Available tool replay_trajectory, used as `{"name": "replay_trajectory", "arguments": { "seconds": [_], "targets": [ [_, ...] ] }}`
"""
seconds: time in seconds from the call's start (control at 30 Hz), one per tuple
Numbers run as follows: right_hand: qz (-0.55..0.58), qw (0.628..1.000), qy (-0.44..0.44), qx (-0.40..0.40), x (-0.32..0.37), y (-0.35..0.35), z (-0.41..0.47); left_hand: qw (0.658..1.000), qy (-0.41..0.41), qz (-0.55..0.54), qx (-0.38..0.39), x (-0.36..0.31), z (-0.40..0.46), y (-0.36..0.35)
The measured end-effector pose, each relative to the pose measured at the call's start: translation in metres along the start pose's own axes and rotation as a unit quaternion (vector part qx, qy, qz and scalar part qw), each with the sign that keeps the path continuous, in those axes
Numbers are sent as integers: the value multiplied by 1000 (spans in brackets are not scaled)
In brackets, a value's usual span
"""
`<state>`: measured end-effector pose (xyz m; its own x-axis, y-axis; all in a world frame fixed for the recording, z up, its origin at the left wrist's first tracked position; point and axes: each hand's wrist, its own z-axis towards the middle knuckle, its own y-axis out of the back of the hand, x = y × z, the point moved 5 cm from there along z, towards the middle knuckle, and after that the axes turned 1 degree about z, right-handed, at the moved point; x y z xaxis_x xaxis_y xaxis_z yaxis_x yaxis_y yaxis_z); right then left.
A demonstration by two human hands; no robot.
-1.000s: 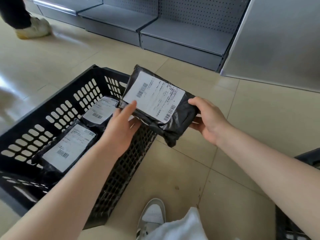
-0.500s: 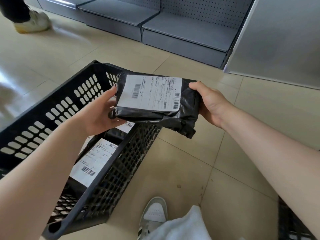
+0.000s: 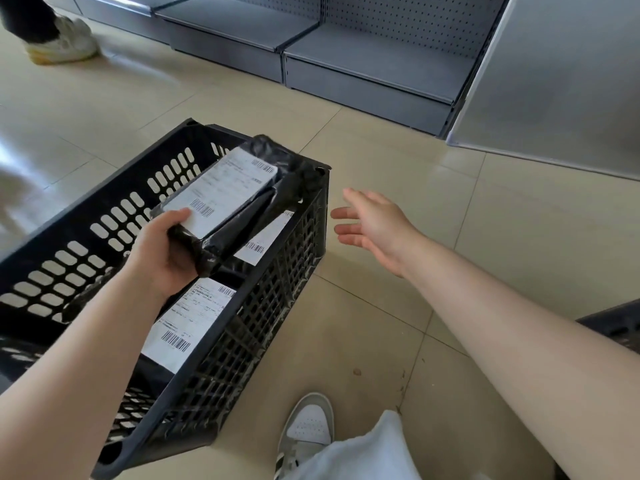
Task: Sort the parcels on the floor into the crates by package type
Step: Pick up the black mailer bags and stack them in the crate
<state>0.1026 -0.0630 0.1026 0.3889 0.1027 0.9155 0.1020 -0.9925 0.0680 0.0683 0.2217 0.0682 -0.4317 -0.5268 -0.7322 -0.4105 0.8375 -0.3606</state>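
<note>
We see a tiled floor (image 3: 398, 323) filling most of the view, with grey metal shelving (image 3: 363, 64) along its far edge and a plain grey panel (image 3: 571, 74) standing at the right. On the floor at our left sits a black slotted crate (image 3: 277, 289), its long side running away from us and its near corner at the bottom edge of the view. The dark corner of a second crate (image 3: 616, 323) shows at the far right, behind our right forearm. Inside the black crate lie two black parcels with white labels: the nearer parcel (image 3: 187, 323) flat along the right wall, label up, and the farther parcel (image 3: 263, 240) partly hidden, only its labelled corner showing by the same wall. Above them, over the open top of the crate, we hold the third parcel (image 3: 221, 199), a black poly bag with a white barcoded label facing up, tilted so its far end points toward the crate's far right corner. Our left hand (image 3: 162, 251) grips its near end, thumb on the label edge and fingers curled underneath. Our right hand (image 3: 370, 223) hangs over the bare floor just right of the crate, fingers spread and relaxed, touching nothing. Our grey and white shoe (image 3: 308, 427) stands at the bottom, beside a white garment (image 3: 363, 455), and another person's pale shoe (image 3: 62, 43) appears at the top left
</note>
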Motion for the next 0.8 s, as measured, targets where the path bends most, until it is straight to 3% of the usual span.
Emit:
{"name": "replay_trajectory", "arguments": {
  "seconds": [0.13,0.27,0.33,0.5,0.63,0.8],
  "targets": [
    [-136,985,103,32,-1,-32,-10,998,0,-17,-66,15,3,15],
    [-328,913,204,134,-9,-70,-26,994,53,-4,-95,39,11,15],
    [-379,890,191,166,-20,-81,-29,992,78,8,-96,50,17,11],
    [-412,882,127,189,-35,-93,-31,991,83,46,-93,53,31,7],
    [-493,840,144,175,-39,-97,-32,977,58,174,-108,51,41,2],
    [-371,900,116,195,-42,-90,-29,959,71,256,-95,46,49,3]
  ]
}}
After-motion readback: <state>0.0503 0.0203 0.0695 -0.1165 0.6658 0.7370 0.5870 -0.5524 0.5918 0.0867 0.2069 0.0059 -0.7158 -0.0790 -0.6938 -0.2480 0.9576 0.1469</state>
